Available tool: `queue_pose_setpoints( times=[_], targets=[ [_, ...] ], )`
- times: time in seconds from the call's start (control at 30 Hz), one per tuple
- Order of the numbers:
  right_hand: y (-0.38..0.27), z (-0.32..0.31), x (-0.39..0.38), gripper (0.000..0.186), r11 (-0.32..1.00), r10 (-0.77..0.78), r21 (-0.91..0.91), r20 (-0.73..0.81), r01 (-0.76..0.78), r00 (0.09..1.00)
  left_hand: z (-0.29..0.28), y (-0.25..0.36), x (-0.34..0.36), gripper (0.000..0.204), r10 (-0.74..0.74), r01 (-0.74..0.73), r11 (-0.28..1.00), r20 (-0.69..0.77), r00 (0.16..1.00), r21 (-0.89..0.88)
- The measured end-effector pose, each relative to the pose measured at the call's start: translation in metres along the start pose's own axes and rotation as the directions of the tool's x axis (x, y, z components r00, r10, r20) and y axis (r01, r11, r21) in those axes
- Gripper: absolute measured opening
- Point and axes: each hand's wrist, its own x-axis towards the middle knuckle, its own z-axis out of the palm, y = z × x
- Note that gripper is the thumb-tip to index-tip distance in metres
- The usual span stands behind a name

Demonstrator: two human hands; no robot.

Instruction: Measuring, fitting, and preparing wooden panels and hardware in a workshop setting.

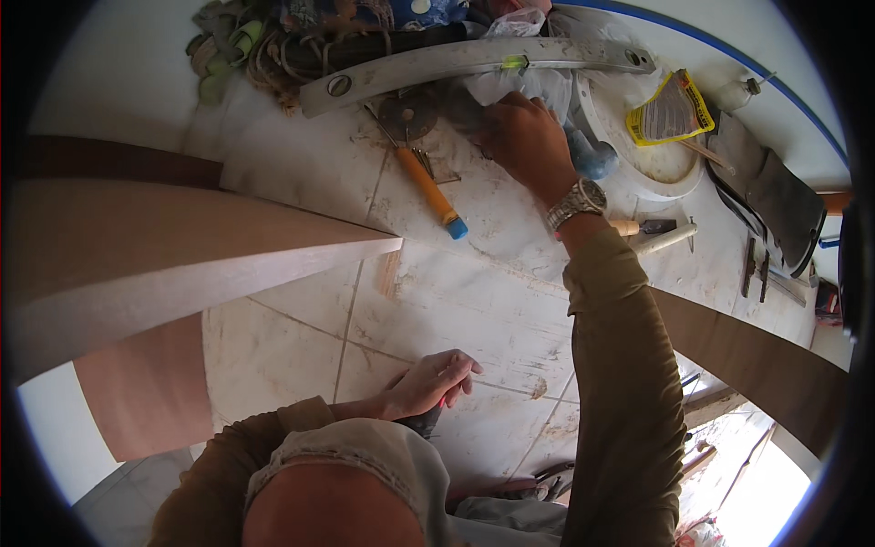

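Note:
My right hand (529,146), with a watch (577,202) on its wrist, reaches to the far side, just below a long metal spirit level (437,66). Its fingers curl by a blurred dark grey thing (463,108) that I cannot make out, among clear plastic bags (547,88). Close to my body, my left hand (433,383) is closed, and a bit of red and something dark show under its fingers. Left of my right hand lie an orange-handled tool with a blue end (428,190), a dark round disc (407,118) and some nails (444,177).
A round white lid or tub (661,182) holds a yellow packet (670,109) on the right. Nearer lie a wooden-handled chisel (643,227) and a black bag-like thing (766,196). Wooden boards (200,246) jut in from the left; another board (747,365) crosses at right.

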Motion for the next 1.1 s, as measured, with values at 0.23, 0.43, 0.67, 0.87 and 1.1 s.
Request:
queue_pose_setpoints(
  times=[0.23,0.43,0.67,0.87,1.1],
  targets=[
    [0.036,-0.012,0.025,0.033,0.851,0.389,-0.247,-0.294,-0.463,0.873,-0.003,-0.001,0.006,0.048,0.021,-0.021,1.000,0.041,0.999,0.005],
    [0.029,-0.008,0.023,0.033,0.928,0.262,0.349,-0.354,-0.133,0.898,-0.004,-0.001,0.003,0.040,-0.021,0.022,0.997,0.020,1.000,-0.080],
    [0.019,-0.007,0.034,0.064,0.628,0.665,0.588,-0.067,-0.509,0.744,0.006,0.129,0.050,0.029,0.318,-0.418,0.865,-0.342,0.884,-0.277],
    [-0.003,-0.004,0.038,0.050,0.798,0.590,0.178,-0.036,-0.576,0.806,-0.026,0.239,0.171,0.032,0.240,-0.725,0.503,-0.730,0.640,-0.470],
    [0.024,-0.007,0.014,0.023,0.853,0.481,0.309,-0.154,-0.420,0.863,-0.062,0.246,0.198,0.032,0.172,-0.664,0.503,-0.689,0.704,-0.553]
  ],
)
